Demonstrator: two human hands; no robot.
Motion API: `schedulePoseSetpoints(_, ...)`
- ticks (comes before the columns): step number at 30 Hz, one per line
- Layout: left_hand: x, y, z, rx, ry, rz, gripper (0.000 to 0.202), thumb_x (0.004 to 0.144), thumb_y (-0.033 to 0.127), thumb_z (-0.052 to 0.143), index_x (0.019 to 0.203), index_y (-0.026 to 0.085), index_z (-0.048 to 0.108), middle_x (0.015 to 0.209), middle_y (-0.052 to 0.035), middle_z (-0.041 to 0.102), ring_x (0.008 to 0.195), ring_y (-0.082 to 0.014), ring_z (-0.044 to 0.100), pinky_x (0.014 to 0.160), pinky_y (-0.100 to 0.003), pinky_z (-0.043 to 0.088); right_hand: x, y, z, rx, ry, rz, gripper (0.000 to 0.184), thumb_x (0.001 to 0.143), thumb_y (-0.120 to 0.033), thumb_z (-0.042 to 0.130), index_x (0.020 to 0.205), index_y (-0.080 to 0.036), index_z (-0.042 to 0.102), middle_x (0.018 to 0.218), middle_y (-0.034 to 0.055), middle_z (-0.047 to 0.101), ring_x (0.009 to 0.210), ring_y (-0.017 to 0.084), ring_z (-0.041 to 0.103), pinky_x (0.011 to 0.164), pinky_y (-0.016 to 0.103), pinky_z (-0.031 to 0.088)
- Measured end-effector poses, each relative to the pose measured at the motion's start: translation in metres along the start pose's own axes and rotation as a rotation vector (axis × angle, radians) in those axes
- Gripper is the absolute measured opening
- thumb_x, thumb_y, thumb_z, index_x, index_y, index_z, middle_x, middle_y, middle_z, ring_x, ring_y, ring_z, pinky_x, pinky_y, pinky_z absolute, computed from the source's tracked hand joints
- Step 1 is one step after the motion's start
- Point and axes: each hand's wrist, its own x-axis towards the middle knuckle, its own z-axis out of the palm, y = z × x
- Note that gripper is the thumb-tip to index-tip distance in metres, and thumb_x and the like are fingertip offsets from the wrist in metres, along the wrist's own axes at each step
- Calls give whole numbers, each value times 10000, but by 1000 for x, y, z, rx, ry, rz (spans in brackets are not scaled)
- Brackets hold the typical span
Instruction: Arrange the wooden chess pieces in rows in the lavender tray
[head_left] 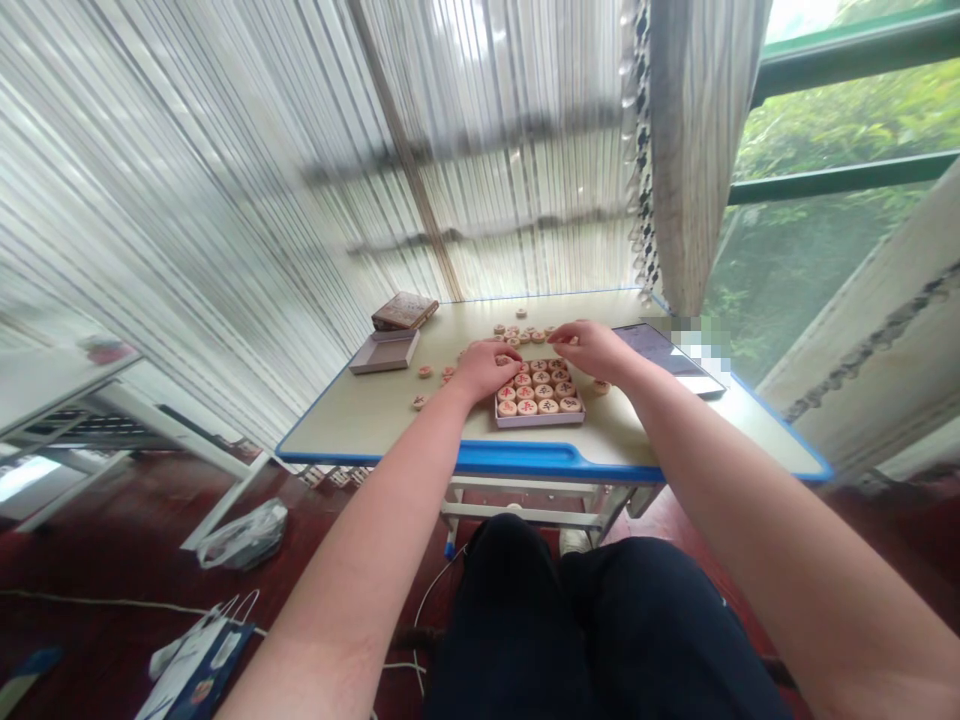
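Note:
A shallow box (540,421) on the table holds rows of round wooden xiangqi pieces (548,405) marked in red and black. My left hand (487,368) is bent over the back left part of this box, its fingers closed around a xiangqi piece that they mostly hide. Behind the box, my right hand (592,348) reaches in from the right. Its thumb and fingers are a little apart, with the fingertips beside loose xiangqi pieces (538,337). More loose xiangqi pieces (425,371) lie left of the box, and one xiangqi piece (601,386) lies under my right wrist.
At the table's back left stand an open box lid (385,352) and a brown patterned box (406,311). A dark-screened tablet (660,350) lies on the right. The table (337,420) has a blue edge. Bags (244,535) are on the red floor; curtains hang behind.

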Motion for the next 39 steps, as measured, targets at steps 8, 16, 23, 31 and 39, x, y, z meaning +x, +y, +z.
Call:
schedulePoseSetpoints(8, 0, -5, 2, 24, 25, 2, 223, 745, 354, 542, 836, 230, 703, 959, -18, 665, 923, -188, 589, 838, -284, 465, 0, 2, -1, 3, 42, -8, 255, 776, -268, 514, 969, -227, 675, 889, 39, 652, 778, 165, 573, 723, 277, 440)
schedulePoseSetpoints(16, -4, -7, -5, 83, 168, -81, 227, 768, 306, 530, 895, 205, 688, 980, -40, 668, 958, -185, 586, 889, -288, 442, -2, 1, -2, -7, 4, 6, 245, 773, -325, 524, 922, -222, 689, 886, 44, 657, 769, 164, 577, 683, 259, 430)
schedulePoseSetpoints(23, -9, -8, -5, 79, 155, -94, 211, 742, 286, 548, 880, 214, 690, 971, -30, 676, 952, -189, 592, 897, -293, 440, -4, -2, -6, 8, -66, 69, 264, 743, -313, 548, 954, -227, 681, 855, 24, 674, 730, 154, 589, 662, 247, 433)
schedulePoseSetpoints(31, -9, -5, -5, 83, 128, -129, 216, 744, 309, 557, 885, 217, 692, 981, -38, 677, 961, -199, 592, 894, -304, 444, -5, -3, -10, 15, -143, 76, 211, 706, -235, 543, 849, -231, 698, 817, 6, 680, 725, 151, 594, 654, 243, 432)
schedulePoseSetpoints(39, -9, -4, -7, 52, 110, -128, 241, 793, 237, 475, 921, 218, 679, 972, -19, 684, 951, -171, 600, 887, -274, 441, -2, 6, -6, 6, -30, 113, 296, 755, -274, 516, 1017, -237, 648, 869, 37, 669, 633, 137, 551, 602, 251, 415)
